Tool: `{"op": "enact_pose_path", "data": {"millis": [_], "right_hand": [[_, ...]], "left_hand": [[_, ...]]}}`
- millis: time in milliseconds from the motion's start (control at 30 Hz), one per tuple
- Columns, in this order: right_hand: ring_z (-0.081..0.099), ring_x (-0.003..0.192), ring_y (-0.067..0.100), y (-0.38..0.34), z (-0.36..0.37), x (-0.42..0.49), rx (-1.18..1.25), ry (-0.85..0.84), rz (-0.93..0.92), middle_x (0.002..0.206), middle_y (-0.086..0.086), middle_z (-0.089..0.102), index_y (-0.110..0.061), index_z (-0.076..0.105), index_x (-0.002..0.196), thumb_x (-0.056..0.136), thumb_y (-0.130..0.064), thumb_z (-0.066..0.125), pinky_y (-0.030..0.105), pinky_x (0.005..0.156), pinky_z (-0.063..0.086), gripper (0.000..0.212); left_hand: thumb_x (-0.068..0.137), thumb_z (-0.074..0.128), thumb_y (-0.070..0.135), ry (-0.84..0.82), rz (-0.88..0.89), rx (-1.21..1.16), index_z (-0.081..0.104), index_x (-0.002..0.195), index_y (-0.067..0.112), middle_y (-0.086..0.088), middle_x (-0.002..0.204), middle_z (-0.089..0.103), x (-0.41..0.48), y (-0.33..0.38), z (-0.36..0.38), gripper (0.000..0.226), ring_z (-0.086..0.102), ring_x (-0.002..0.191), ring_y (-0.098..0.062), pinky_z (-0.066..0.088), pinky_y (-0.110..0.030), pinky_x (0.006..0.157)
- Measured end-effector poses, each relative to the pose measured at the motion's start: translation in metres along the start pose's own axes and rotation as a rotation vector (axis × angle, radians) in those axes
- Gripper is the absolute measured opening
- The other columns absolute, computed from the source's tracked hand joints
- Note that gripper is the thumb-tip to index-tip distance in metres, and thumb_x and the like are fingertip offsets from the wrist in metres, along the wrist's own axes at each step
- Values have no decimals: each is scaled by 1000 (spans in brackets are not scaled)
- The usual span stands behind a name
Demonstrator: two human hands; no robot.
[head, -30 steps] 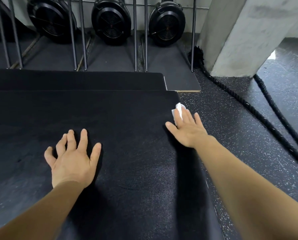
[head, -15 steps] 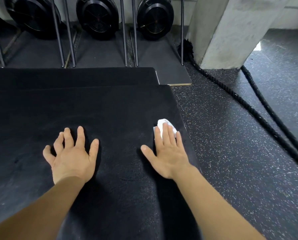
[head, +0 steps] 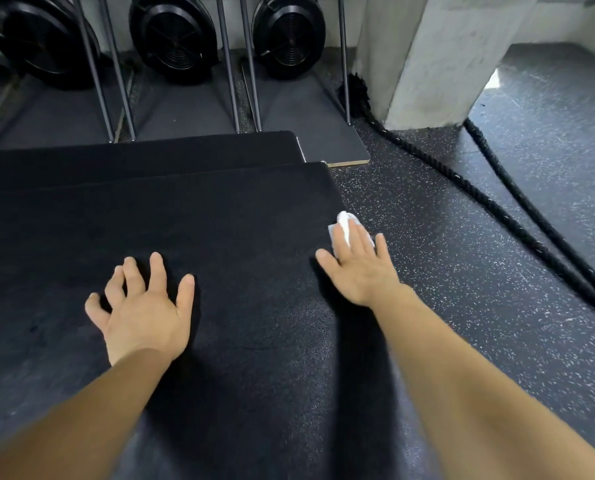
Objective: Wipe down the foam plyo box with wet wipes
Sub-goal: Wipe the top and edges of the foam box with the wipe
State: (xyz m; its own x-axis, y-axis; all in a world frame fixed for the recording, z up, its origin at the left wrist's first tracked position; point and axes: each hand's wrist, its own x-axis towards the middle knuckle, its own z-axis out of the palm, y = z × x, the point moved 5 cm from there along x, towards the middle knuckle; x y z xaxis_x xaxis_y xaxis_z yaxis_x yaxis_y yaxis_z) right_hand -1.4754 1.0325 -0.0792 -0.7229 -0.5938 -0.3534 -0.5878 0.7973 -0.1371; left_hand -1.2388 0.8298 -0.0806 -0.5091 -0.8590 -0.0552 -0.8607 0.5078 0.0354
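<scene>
Right hand (head: 358, 268), fingers straight, presses wet wipe (head: 349, 230) at the foam plyo box's (head: 220, 220) right edge, speckled floor (head: 445, 271) beyond; left hand (head: 143, 306) rests spread mid-surface.

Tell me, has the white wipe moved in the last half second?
Yes. The right hand slid the wet wipe rightward, out to the right edge of the foam plyo box.
</scene>
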Motion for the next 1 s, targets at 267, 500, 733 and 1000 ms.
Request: {"op": "enact_pose_path", "data": {"millis": [267, 500, 733, 1000], "right_hand": [[-29, 145, 17, -3, 11, -30, 50, 19, 57, 159, 4, -30, -20, -19, 153, 97, -64, 10, 38, 115, -20, 77], [-42, 137, 20, -64, 43, -108, -7, 7, -88, 155, 9, -35, -16, -22, 151, 95, -66, 8, 41, 115, -25, 81], [-45, 136, 15, -109, 66, -135, -73, -48, -274, 153, 4, -39, -21, -23, 151, 94, -65, 5, 42, 112, -29, 77], [-28, 145, 13, -8, 31, -66, -62, 20, -38, 161, 0, -25, -31, -12, 155, 98, -61, 9, 42, 115, -20, 68]], "left_hand": [[92, 3, 64, 4, 15, -24, 14, 154, 26, -13, 160, 12, 0, 0, -1, 74, 7, 145, -30, 4, -53, 113], [85, 6, 72, -89, 66, -155, 13, 155, 24, -12, 161, 6, 0, -6, -8, 85, -1, 148, -26, 0, -47, 116], [94, 32, 60, -145, 145, -311, 7, 156, 22, -5, 163, 0, -60, -13, -13, 76, -9, 149, -15, -7, -40, 118], [74, 27, 87, -246, 375, -103, -12, 153, 29, -3, 160, -17, -135, 10, -6, 105, -22, 146, -17, 4, -38, 119]]}}
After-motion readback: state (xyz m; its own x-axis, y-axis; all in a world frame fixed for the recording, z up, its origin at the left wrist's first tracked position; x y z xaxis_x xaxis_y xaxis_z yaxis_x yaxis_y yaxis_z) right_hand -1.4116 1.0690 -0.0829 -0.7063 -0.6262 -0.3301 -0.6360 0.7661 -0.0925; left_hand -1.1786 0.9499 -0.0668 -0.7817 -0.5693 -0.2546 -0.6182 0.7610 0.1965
